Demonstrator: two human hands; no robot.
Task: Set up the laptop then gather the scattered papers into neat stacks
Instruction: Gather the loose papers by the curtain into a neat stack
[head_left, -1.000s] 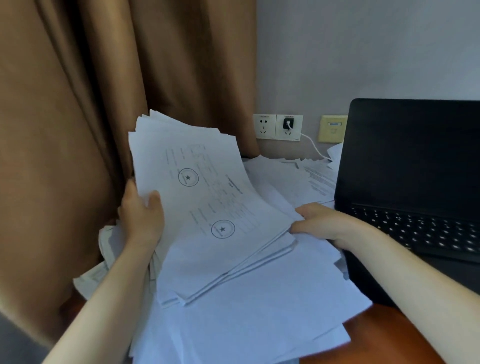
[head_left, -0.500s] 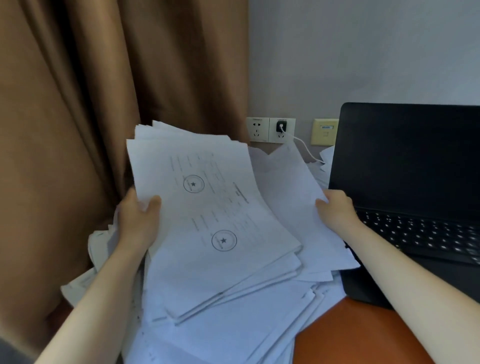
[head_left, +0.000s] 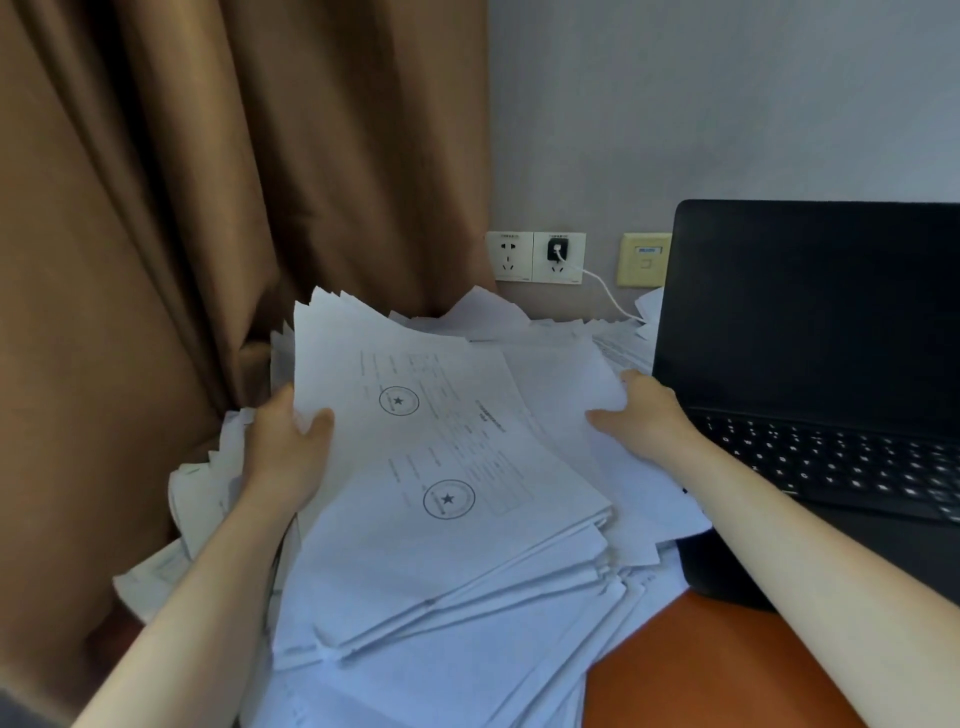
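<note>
The left hand grips a thick stack of white printed papers. Right of it, the right hand holds a plain white sheet.

Paper stack and loose sheets: white. Top sheet: faint grey print lines, two dark ring stamps with centre stars. Laptop: matte black, dark screen; keyboard black with white legends. Curtain: tan-brown, plain. Wall: pale grey. Socket plates: white; plug black, cable white. Data-port plate: pale yellow with small blue label. Table: orange-brown.
</note>
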